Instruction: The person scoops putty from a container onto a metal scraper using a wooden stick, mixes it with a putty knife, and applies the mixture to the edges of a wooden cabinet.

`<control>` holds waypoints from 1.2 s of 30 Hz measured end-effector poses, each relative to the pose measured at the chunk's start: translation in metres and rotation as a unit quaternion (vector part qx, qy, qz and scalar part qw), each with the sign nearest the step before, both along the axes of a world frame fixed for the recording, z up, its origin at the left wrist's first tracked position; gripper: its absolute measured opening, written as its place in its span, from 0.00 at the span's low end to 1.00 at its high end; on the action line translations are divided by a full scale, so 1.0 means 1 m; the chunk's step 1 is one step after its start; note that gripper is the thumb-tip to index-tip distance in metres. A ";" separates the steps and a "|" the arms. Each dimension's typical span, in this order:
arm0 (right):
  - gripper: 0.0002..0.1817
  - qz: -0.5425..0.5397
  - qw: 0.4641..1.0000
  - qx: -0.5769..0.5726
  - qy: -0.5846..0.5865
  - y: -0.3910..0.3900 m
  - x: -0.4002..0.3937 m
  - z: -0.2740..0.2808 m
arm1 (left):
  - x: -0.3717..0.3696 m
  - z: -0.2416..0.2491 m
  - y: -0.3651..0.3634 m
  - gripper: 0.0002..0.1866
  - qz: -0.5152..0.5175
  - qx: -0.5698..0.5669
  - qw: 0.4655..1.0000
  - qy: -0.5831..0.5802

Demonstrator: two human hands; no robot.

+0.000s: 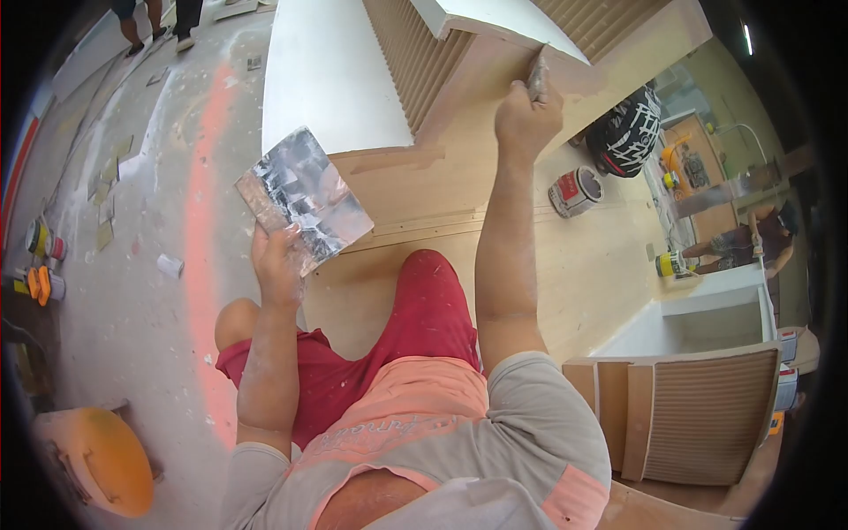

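My left hand (277, 267) grips the lower edge of a square putty board (311, 199), its face smeared with grey, white and pinkish filler. My right hand (528, 122) is closed around a putty knife (538, 72) caked with filler. The knife's tip is at the edge of a wooden panel (481, 75), by the white step-shaped part above it; whether it touches cannot be made out. Pinkish filler patches mark the panel's surface. Ribbed brown strips (424, 75) and a white panel (322, 79) lie beside it.
An open paint can (576, 192) stands on the plywood, near a black bag with white lettering (625, 132). A ribbed unit (707, 420) is at lower right. An orange-topped stool (102, 461) stands at lower left. Another person (770, 243) works at right; legs (187, 22) show at upper left.
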State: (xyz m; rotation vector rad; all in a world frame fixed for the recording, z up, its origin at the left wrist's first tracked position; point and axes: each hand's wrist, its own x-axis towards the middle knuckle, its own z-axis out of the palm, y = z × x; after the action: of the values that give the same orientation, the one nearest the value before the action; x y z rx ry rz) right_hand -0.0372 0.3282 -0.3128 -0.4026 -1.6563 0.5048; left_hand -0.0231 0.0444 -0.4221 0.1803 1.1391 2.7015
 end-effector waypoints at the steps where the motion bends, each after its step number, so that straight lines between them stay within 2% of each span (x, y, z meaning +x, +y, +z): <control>1: 0.21 0.002 1.000 0.001 -0.002 -0.007 -0.001 -0.003 | 0.000 -0.001 0.000 0.20 0.004 0.000 1.000 -0.009; 4: 0.20 0.065 0.997 0.035 -0.037 -0.025 0.014 -0.005 | -0.001 0.000 0.000 0.19 -0.036 0.011 0.999 -0.010; 5: 0.20 0.218 0.967 -0.125 -0.051 -0.031 0.023 -0.003 | 0.000 0.004 0.000 0.19 -0.032 0.010 0.999 -0.015; 6: 0.20 0.362 0.888 -0.278 -0.064 -0.041 0.033 -0.002 | 0.003 0.013 0.004 0.18 -0.043 0.039 0.998 -0.033; 8: 0.21 0.375 0.905 -0.139 -0.147 -0.078 0.060 -0.006 | 0.003 0.018 0.008 0.18 -0.034 0.072 0.995 -0.053; 10: 0.27 0.492 0.844 0.091 -0.192 -0.102 0.071 -0.021 | 0.004 0.014 0.004 0.19 -0.086 0.062 0.989 -0.102; 11: 0.27 0.508 0.834 0.081 -0.199 -0.108 0.072 -0.032 | 0.004 0.014 0.002 0.19 -0.069 0.059 0.989 -0.116; 13: 0.30 0.489 0.821 0.178 -0.237 -0.115 0.074 -0.051 | 0.002 0.017 -0.001 0.20 -0.054 0.102 0.992 -0.050; 14: 0.28 0.450 0.828 0.165 -0.292 -0.112 0.079 -0.049 | 0.000 0.014 -0.002 0.20 -0.035 0.101 0.993 -0.056; 15: 0.28 0.463 0.820 0.166 -0.294 -0.102 0.079 -0.050 | -0.001 0.011 -0.001 0.20 -0.038 0.086 0.994 -0.048; 17: 0.27 0.426 0.804 0.158 -0.383 -0.079 0.084 -0.052 | 0.003 0.013 -0.002 0.21 -0.041 0.075 0.996 -0.039; 18: 0.27 0.427 0.804 0.162 -0.380 -0.073 0.086 -0.049 | 0.004 0.018 -0.004 0.21 -0.033 0.079 0.996 -0.025; 20: 0.27 0.379 0.848 0.109 -0.353 -0.067 0.092 -0.045 | 0.002 0.018 -0.006 0.21 -0.026 0.082 0.996 -0.011; 21: 0.27 0.378 0.848 0.106 -0.355 -0.072 0.089 -0.037 | 0.000 0.013 -0.006 0.22 -0.015 0.007 0.999 0.046; 22: 0.26 0.390 0.848 0.153 -0.325 -0.081 0.088 -0.021 | 0.003 0.009 -0.004 0.22 -0.011 -0.068 0.993 0.099; 23: 0.25 0.392 0.848 0.200 -0.295 -0.087 0.089 -0.014 | 0.009 0.007 -0.001 0.22 -0.029 -0.066 0.992 0.099; 25: 0.26 0.386 0.805 0.274 -0.359 -0.101 0.093 -0.020 | 0.019 0.012 0.007 0.22 0.004 -0.097 0.978 0.184; 26: 0.27 0.397 0.779 0.291 -0.388 -0.106 0.096 -0.025 | 0.018 0.006 0.005 0.21 0.011 -0.087 0.982 0.165; 27: 0.27 0.376 0.790 0.292 -0.386 -0.097 0.099 -0.026 | 0.015 -0.001 -0.001 0.21 0.018 -0.078 0.986 0.143; 29: 0.28 0.499 0.761 0.141 -0.390 -0.073 0.102 -0.033 | 0.008 0.002 -0.011 0.23 0.095 -0.139 0.984 0.066; 30: 0.25 0.458 0.812 0.034 -0.359 -0.051 0.103 -0.043 | 0.007 0.008 -0.013 0.23 0.086 -0.134 0.985 0.073; 31: 0.22 0.435 0.855 -0.108 -0.260 -0.038 0.099 -0.033 | 0.003 0.016 -0.015 0.23 0.109 -0.068 0.989 0.068; 32: 0.19 0.401 0.870 -0.245 -0.151 -0.024 0.095 -0.021 | -0.001 0.022 -0.015 0.23 0.133 -0.001 0.989 0.061; 33: 0.17 0.326 0.891 -0.307 -0.073 -0.003 0.091 -0.013 | -0.004 0.025 -0.013 0.23 0.125 0.000 0.990 0.063; 36: 0.17 0.228 0.930 -0.276 0.078 0.057 0.081 0.003 | -0.006 0.021 -0.014 0.25 0.125 0.031 0.992 0.005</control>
State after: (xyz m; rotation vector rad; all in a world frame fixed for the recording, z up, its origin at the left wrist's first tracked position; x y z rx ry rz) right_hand 0.0435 0.3857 -0.3097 -0.3680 -1.4300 1.3353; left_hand -0.0295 0.0307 -0.4006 0.0644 1.1505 2.9604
